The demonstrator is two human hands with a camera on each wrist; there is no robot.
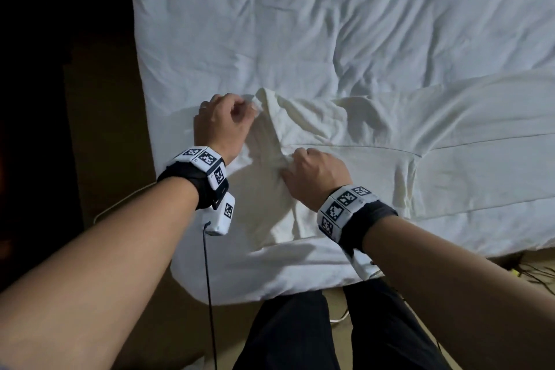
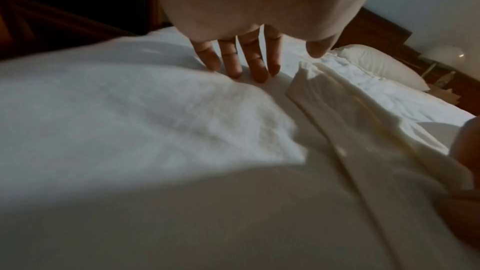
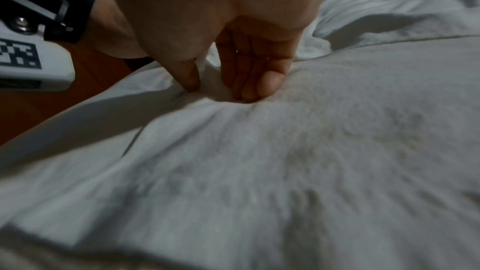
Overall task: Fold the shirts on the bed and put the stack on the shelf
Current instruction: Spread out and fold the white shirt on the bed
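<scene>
Early in the fold: one cream shirt spread at the near corner of the bed, both hands on it.

Nearest, the right hand (image 1: 312,174) has its fingers (image 3: 249,81) bunched and pressed down into the shirt (image 1: 345,141), pinching up a small ridge of cloth against the thumb. Just beyond, the left hand (image 1: 220,123) is at the shirt's far raised corner; in the head view it looks curled on the edge, while the left wrist view shows its fingers (image 2: 233,63) fairly straight, tips on the fabric, so I cannot tell whether it grips. The shirt lies rumpled and mostly unfolded, running off to the right across the bed (image 1: 300,24). Further off a pillow (image 2: 376,65) sits at the head. No folded stack or shelf shows, so I judge nearly all of the folding and the stacking remain.
</scene>
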